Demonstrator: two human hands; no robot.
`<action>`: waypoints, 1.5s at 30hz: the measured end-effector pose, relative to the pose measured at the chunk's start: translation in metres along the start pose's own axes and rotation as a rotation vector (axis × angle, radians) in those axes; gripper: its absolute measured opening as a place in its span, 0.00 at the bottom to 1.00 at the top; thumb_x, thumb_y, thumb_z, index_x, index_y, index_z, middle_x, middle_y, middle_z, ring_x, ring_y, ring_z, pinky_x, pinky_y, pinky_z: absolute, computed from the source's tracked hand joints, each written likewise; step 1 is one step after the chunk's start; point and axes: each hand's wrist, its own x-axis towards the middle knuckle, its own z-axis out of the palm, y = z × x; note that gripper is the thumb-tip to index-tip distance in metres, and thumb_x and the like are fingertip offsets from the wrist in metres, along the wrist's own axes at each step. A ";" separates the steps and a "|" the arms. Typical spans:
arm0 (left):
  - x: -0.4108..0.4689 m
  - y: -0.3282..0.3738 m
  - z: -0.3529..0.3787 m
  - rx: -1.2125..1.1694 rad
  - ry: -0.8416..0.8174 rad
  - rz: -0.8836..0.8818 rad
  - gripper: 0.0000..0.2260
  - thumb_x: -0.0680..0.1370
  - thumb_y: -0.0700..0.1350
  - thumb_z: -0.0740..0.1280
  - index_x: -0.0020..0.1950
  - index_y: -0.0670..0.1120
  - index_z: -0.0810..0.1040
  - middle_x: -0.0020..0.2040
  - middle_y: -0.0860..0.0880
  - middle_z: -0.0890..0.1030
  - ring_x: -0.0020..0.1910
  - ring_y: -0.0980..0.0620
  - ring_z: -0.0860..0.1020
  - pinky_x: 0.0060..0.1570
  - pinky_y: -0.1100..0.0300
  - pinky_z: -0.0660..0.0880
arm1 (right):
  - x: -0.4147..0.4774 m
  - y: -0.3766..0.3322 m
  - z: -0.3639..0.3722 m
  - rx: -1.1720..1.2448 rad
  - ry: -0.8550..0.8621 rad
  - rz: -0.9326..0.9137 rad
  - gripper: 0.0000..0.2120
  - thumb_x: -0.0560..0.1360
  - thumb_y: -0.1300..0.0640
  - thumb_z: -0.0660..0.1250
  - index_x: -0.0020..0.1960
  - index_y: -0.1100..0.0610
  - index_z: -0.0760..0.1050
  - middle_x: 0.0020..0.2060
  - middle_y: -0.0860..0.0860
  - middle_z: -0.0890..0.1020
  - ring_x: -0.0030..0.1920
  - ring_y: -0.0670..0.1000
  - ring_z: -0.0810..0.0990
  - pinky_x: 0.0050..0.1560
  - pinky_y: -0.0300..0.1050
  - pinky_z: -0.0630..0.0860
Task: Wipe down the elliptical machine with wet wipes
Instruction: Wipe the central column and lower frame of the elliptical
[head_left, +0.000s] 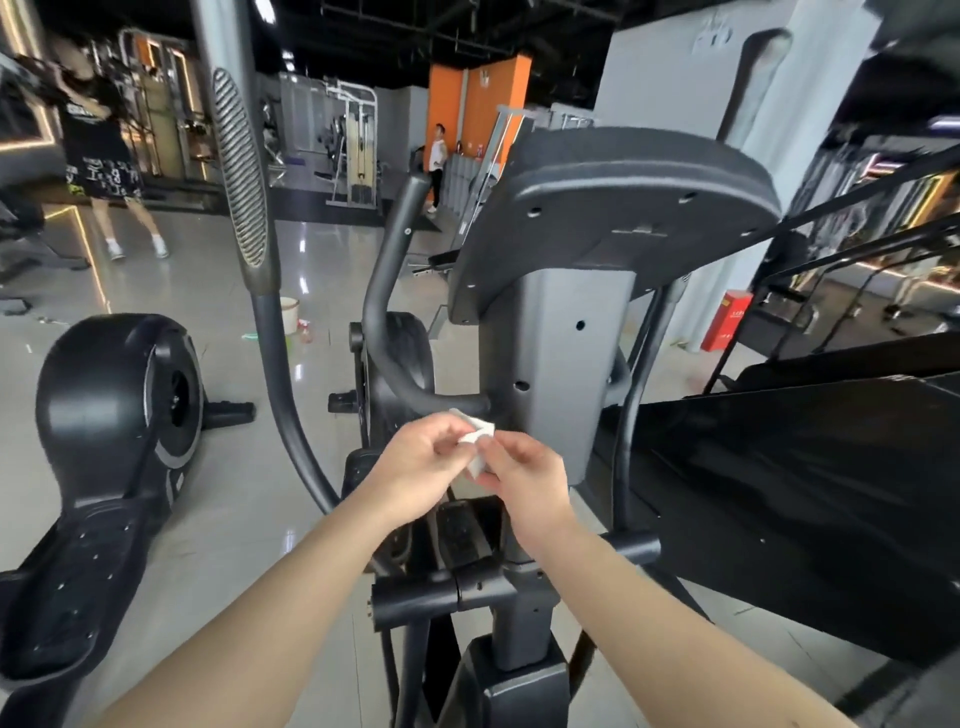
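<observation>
The black and grey elliptical machine fills the middle of the head view, its grey centre column (556, 364) rising to the back of the console (623, 202). In front of the column I hold a small folded white wet wipe (479, 441) between both hands. My left hand (421, 467) pinches its upper left part and my right hand (530, 480) pinches its lower right part. The wipe hangs just below the short curved handlebar (400, 332), apart from the machine. A long moving arm with a ribbed grip (239, 171) rises at the left.
A second elliptical's black flywheel housing (119, 400) and pedal stand at the left. A dark treadmill deck (810, 493) lies at the right. A bucket and spray bottle (296, 319) sit on the glossy floor behind. Two people are farther back, with a red box (727, 319) at the right.
</observation>
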 end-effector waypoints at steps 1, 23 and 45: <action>0.002 0.009 -0.001 0.018 -0.003 0.035 0.09 0.80 0.43 0.69 0.47 0.58 0.82 0.47 0.59 0.85 0.48 0.59 0.84 0.57 0.55 0.77 | 0.000 -0.008 -0.002 0.011 0.028 -0.009 0.05 0.78 0.54 0.72 0.49 0.53 0.85 0.44 0.50 0.88 0.49 0.52 0.87 0.59 0.53 0.83; 0.058 0.202 -0.033 0.235 0.630 0.777 0.10 0.80 0.49 0.70 0.58 0.49 0.84 0.55 0.55 0.77 0.57 0.52 0.72 0.61 0.63 0.69 | 0.009 -0.243 -0.066 -0.561 0.559 -1.105 0.08 0.80 0.60 0.70 0.56 0.54 0.85 0.56 0.47 0.85 0.60 0.45 0.80 0.65 0.46 0.76; 0.085 0.184 -0.036 0.145 0.689 0.942 0.09 0.80 0.45 0.67 0.56 0.43 0.83 0.55 0.51 0.79 0.56 0.48 0.74 0.56 0.47 0.72 | -0.003 -0.218 -0.057 -1.084 0.449 -1.227 0.22 0.84 0.56 0.58 0.76 0.61 0.71 0.76 0.55 0.70 0.80 0.52 0.63 0.80 0.58 0.58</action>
